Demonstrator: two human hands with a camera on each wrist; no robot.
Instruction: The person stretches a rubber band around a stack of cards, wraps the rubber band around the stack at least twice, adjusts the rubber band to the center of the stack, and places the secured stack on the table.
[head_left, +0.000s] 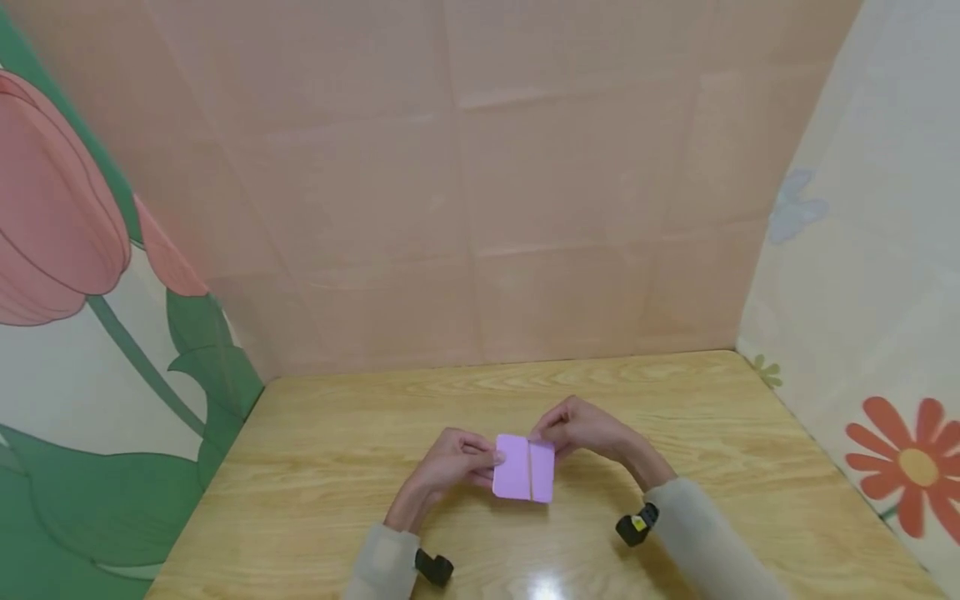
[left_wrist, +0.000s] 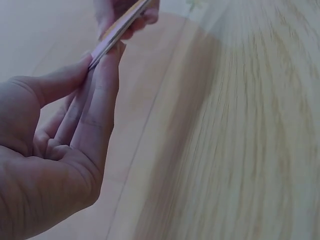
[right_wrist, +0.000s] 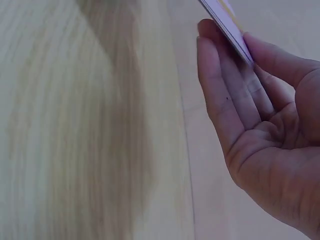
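A small, thin stack of pink cards [head_left: 512, 480] with rounded corners is held up above the table between both hands. A narrow tan elastic band [head_left: 530, 477] runs across it, right of its middle. My left hand [head_left: 448, 462] pinches the left edge, thumb on the face and fingers behind. At the upper right edge, my right hand [head_left: 588, 429] holds the stack between thumb and fingers, the thumb beside the band. Edge-on in the left wrist view, the stack [left_wrist: 111, 44] shows thin layers. In the right wrist view its near corner lies between thumb and fingers.
A light wood-grain table [head_left: 337, 467] lies below the hands. Behind it hangs a plain pinkish backdrop [head_left: 480, 208], with a tulip-printed sheet [head_left: 60, 208] at left and a flower-printed sheet [head_left: 862, 292] at right. Each wrist wears a small black camera.
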